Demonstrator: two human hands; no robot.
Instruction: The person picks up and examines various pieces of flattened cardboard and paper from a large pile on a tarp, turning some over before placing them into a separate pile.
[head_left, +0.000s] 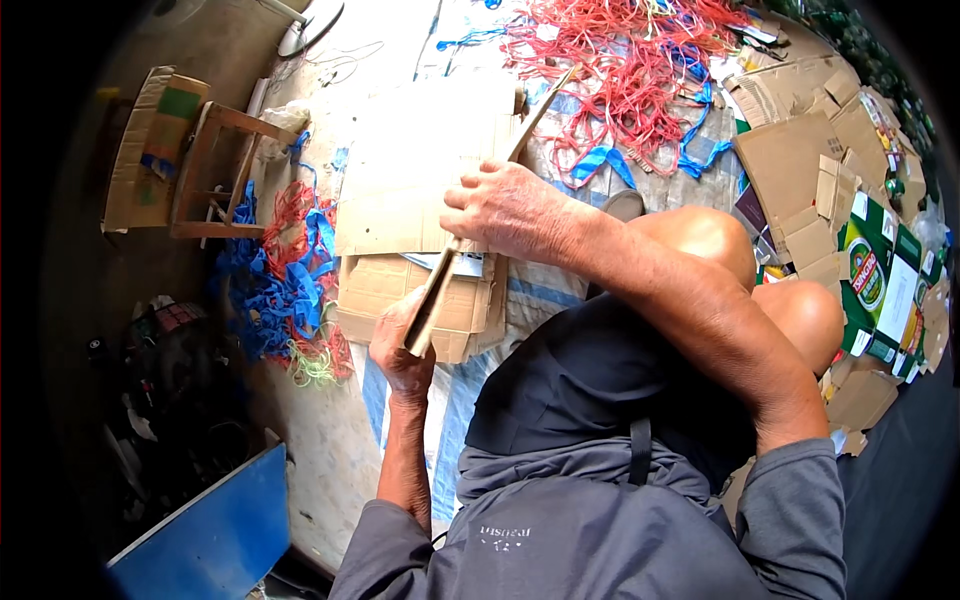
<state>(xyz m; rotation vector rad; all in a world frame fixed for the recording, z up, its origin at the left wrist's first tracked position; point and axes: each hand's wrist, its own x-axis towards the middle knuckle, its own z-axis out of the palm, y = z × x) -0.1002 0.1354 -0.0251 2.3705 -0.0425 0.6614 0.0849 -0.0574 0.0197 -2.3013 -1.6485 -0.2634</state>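
A folded cardboard sheet (534, 114) is held up edge-on between my two hands. My left hand (399, 346) grips its near end, where a dark gap shows between two layers. Farther along the same sheet, my right hand (510, 206) closes over its top edge, with the fingers bent across it. Beneath both hands lies a stack of flattened cardboard (409, 296), its upper face washed out by bright light. A strip of printed paper or plastic (469, 264) shows between layers of the stack.
Red and blue strapping (630, 97) lies heaped at the far side. More blue strips (277, 300) are tangled at the left, beside a wooden frame (217, 172). Flattened cartons (795, 165), including a green Tsingtao box (874, 277), spread at right. A blue panel (210, 525) stands lower left.
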